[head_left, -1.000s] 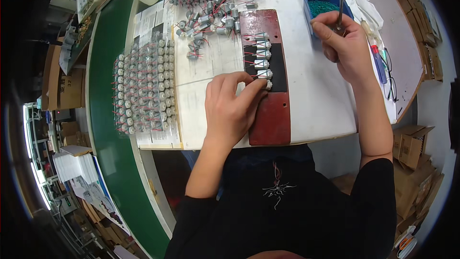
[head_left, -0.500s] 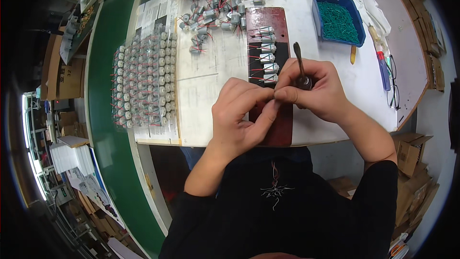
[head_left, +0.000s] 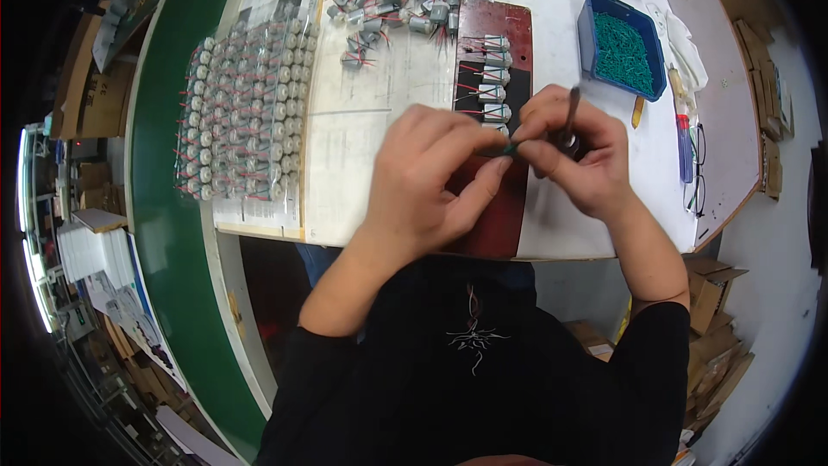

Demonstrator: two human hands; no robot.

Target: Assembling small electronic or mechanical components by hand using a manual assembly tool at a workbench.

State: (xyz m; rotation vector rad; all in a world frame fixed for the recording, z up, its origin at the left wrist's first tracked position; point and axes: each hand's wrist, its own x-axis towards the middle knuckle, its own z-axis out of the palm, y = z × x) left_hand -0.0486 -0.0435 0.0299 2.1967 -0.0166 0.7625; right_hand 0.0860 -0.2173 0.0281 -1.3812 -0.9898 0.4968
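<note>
My left hand [head_left: 418,177] is closed in a pinch over the board, its thumb and forefinger at a tiny green piece [head_left: 511,147]. The fingertips of my right hand [head_left: 586,160] meet the same piece from the other side. A slender dark metal tool [head_left: 573,108] stands up out of my right hand, gripped among its fingers; its lower end is hidden. Just beyond my fingers, several small motors [head_left: 495,93] with thin wires lie in a row on a dark red board [head_left: 496,17] with a black strip. The nearest of them is partly covered by my hands.
Loose grey motors [head_left: 397,9] with red wires are heaped beyond the board. A packed block of motors [head_left: 246,112] in clear plastic lies at left. On the right are a blue tray [head_left: 589,43] of small green pieces, a red-and-blue-handled tool [head_left: 685,147] and glasses [head_left: 697,173].
The view has shifted slightly. My hands have drawn a little apart at the fingertips, and the green piece between them now shows. The dark tool has tilted the other way.
</note>
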